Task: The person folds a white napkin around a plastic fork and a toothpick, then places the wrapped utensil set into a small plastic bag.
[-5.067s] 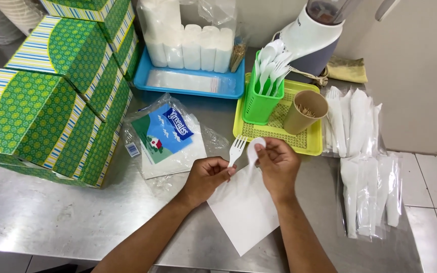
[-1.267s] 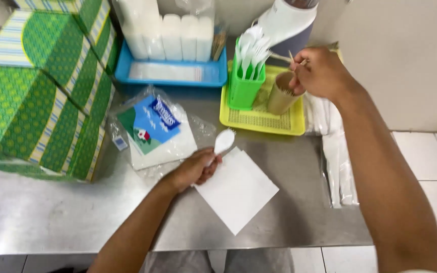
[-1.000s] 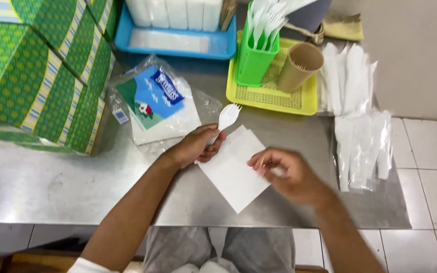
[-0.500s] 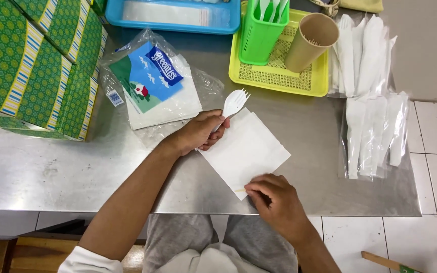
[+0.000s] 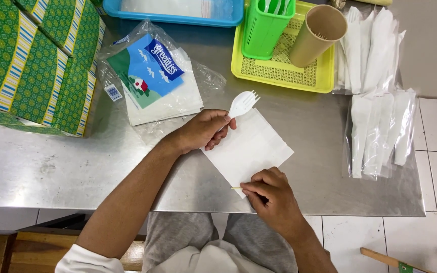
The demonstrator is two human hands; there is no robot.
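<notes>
Your left hand (image 5: 201, 132) pinches the white spork (image 5: 242, 103) at the napkin's (image 5: 247, 150) top corner. Your right hand (image 5: 270, 194) pinches a thin toothpick (image 5: 236, 188) at its bottom corner, on the counter (image 5: 51, 162).

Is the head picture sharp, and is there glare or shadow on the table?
Head view: sharp, no motion blur; soft glare on the steel table at left; faint shadows under the left hand and right hand; white napkin bright, not washed out.
</notes>
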